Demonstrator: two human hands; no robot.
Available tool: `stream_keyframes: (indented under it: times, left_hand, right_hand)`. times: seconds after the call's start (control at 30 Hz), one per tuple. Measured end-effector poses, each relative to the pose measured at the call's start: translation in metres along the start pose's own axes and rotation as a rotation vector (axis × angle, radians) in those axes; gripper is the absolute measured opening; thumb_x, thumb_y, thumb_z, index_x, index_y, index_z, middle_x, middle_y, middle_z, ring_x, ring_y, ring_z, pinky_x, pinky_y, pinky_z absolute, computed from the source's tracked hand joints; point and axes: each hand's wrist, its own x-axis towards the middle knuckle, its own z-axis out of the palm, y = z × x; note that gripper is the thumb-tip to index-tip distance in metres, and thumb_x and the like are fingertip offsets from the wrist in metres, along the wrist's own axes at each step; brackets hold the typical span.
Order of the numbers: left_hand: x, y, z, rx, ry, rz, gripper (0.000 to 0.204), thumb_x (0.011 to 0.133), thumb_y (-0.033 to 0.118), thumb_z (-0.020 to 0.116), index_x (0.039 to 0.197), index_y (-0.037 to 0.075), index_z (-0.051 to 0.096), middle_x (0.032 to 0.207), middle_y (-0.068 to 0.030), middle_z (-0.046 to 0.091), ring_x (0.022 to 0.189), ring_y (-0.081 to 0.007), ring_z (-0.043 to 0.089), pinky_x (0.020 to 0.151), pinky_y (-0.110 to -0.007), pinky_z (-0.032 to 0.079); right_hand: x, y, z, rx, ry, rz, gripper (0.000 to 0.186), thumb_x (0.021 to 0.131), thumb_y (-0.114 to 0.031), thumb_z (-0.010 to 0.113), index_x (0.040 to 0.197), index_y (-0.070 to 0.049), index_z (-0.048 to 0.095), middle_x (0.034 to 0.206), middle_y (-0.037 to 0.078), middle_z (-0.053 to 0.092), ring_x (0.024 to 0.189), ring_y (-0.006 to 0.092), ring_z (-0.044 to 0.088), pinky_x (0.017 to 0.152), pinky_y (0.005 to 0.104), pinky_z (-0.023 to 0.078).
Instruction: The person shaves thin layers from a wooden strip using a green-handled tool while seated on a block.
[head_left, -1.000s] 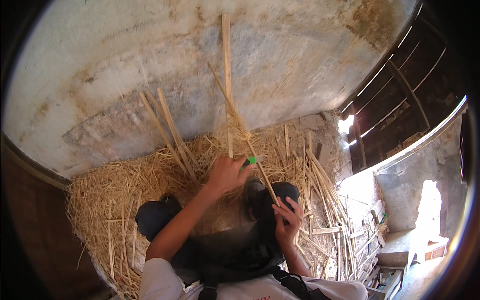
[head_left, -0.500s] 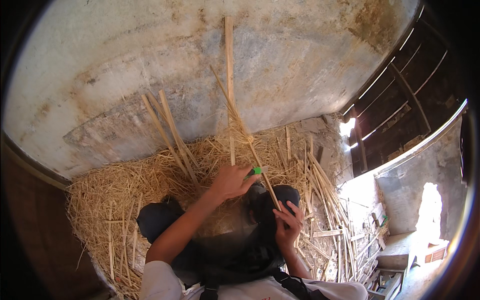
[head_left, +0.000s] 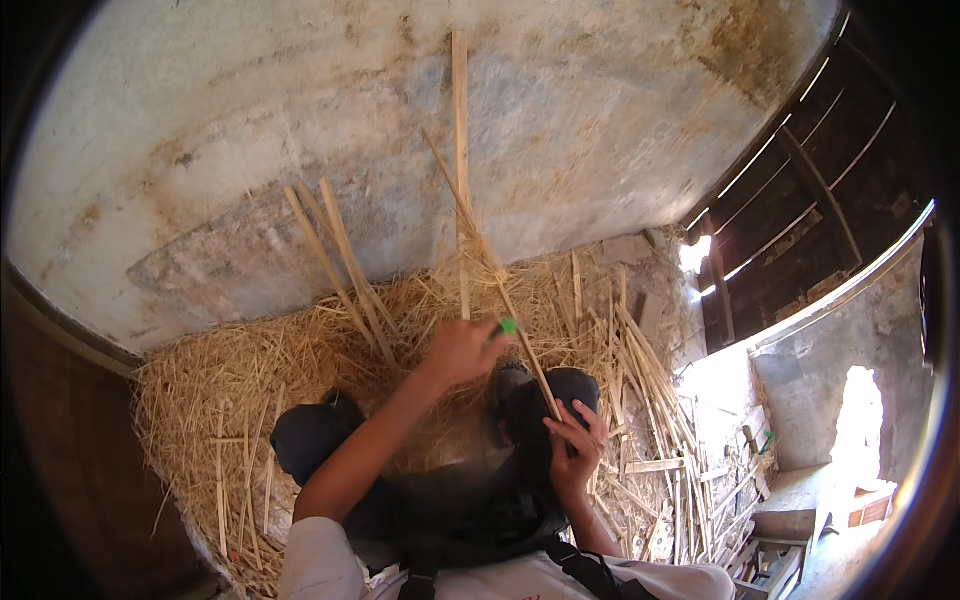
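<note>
My left hand [head_left: 462, 352] is closed around a knife with a green handle [head_left: 508, 327]; motion blurs its blade, which lies beside a long thin bamboo strip [head_left: 533, 366]. I cannot tell whether blade and strip touch. Across my right knee [head_left: 572, 388], my right hand [head_left: 577, 442] grips the strip's near end between thumb and fingers. From there the strip slants away, up to the left. Fine curled shavings [head_left: 482, 256] cling to it partway along.
A wider wooden slat [head_left: 460, 110] leans on the stained wall [head_left: 300, 120], with several more strips [head_left: 345, 240] to its left. Straw-like shavings [head_left: 215, 385] cover the floor. Split strips [head_left: 655, 390] lie piled at the right, near a low ledge [head_left: 795, 490].
My left hand and the knife have moved slightly away from me, farther along the strip. The right hand keeps its hold almost unmoved.
</note>
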Motion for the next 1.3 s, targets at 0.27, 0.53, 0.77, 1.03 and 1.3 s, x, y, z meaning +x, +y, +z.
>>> stream_keyframes:
  times: [0.27,0.53,0.77,1.03,1.3]
  left_hand:
    - [0.012,-0.013,-0.017,0.124,-0.088,-0.072,0.059,0.113,0.048,0.055,0.121,-0.007,0.074,0.054,-0.0105,0.056,0.042,-0.0258,0.052,0.047,-0.041,0.045]
    - [0.015,-0.028,-0.005,-0.013,0.014,-0.06,0.057,0.111,0.045,0.061,0.129,-0.007,0.074,0.054,-0.0125,0.057,0.044,-0.0238,0.056,0.046,-0.04,0.044]
    - [-0.003,-0.016,0.008,0.06,-0.036,0.107,0.051,0.111,0.043,0.06,0.126,-0.004,0.075,0.055,-0.0112,0.058,0.044,-0.0238,0.054,0.046,-0.042,0.045]
    - [0.021,-0.045,-0.012,0.028,0.032,-0.108,0.055,0.112,0.045,0.059,0.115,-0.007,0.075,0.058,-0.0118,0.059,0.046,-0.0256,0.054,0.048,-0.043,0.045]
    - [0.008,-0.028,0.006,-0.049,0.173,0.161,0.053,0.111,0.046,0.062,0.094,-0.003,0.074,0.052,-0.0085,0.051,0.04,-0.0247,0.048,0.044,-0.041,0.039]
  right_hand:
    - [0.0,0.0,0.0,-0.016,0.003,-0.019,0.024,0.082,0.002,0.081,0.097,-0.016,0.088,0.122,0.004,0.083,0.129,0.0279,0.067,0.115,0.0485,0.038]
    - [0.0,-0.002,-0.002,0.015,0.001,0.006,0.024,0.081,0.003,0.081,0.096,-0.014,0.088,0.121,0.006,0.083,0.129,0.029,0.067,0.116,0.0466,0.039]
    - [-0.002,0.002,0.002,-0.006,0.002,-0.023,0.022,0.081,0.002,0.082,0.095,-0.014,0.088,0.122,0.006,0.083,0.129,0.0288,0.067,0.116,0.0461,0.038]
    - [0.002,-0.001,-0.001,-0.012,0.006,-0.014,0.022,0.079,0.003,0.082,0.092,-0.014,0.088,0.121,0.007,0.083,0.129,0.0296,0.067,0.116,0.0465,0.04]
    - [-0.002,0.0,0.003,-0.002,0.012,-0.029,0.022,0.079,0.003,0.081,0.091,-0.014,0.088,0.122,0.007,0.083,0.128,0.0301,0.068,0.115,0.0466,0.041]
